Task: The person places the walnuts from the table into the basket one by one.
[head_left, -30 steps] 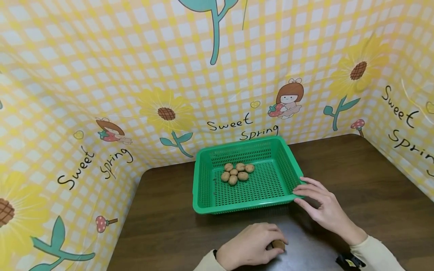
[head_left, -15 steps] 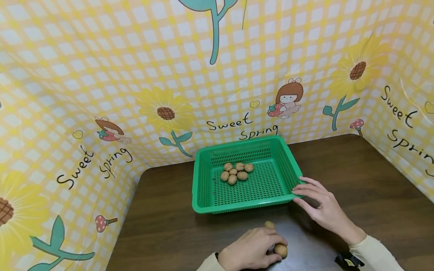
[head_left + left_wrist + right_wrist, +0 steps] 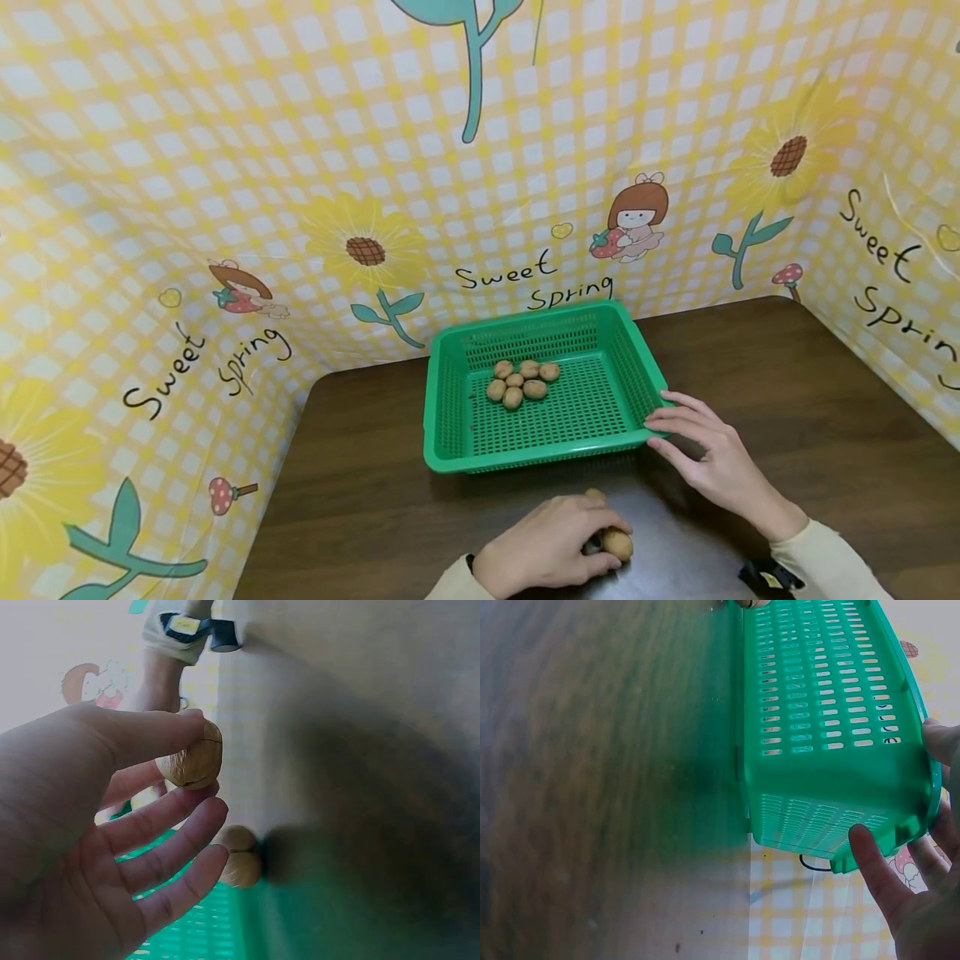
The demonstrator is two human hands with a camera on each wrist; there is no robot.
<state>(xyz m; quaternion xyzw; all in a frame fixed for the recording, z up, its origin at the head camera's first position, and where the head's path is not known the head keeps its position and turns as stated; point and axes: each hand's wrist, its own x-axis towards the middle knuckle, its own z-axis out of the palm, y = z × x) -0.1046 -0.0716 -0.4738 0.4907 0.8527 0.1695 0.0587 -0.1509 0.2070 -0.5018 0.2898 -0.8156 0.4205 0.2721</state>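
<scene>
My left hand (image 3: pixel 543 542) pinches a walnut (image 3: pixel 617 546) between thumb and fingers over the table's near part. The left wrist view shows this walnut (image 3: pixel 193 757) under the thumb, with the other fingers spread. Just beyond the hand, a further walnut (image 3: pixel 595 494) is partly hidden in the head view. Two stacked brown halves (image 3: pixel 241 856) appear there from the left wrist; whether one walnut or two, I cannot tell. My right hand (image 3: pixel 720 462) holds the near right corner of a green plastic basket (image 3: pixel 525 462), thumb at the front rim, fingers along the end.
Several walnuts (image 3: pixel 513 381) lie clustered toward the left of the basket floor. The basket stands on a dark wooden table (image 3: pixel 360 492), close to its back edge. Checked yellow cloth (image 3: pixel 375 167) with printed flowers rises behind and at both sides.
My left hand has shifted slightly, and the walnut beyond its knuckles has come into view. The pinched walnut now shows more of its shell. The right hand and basket stay put.
</scene>
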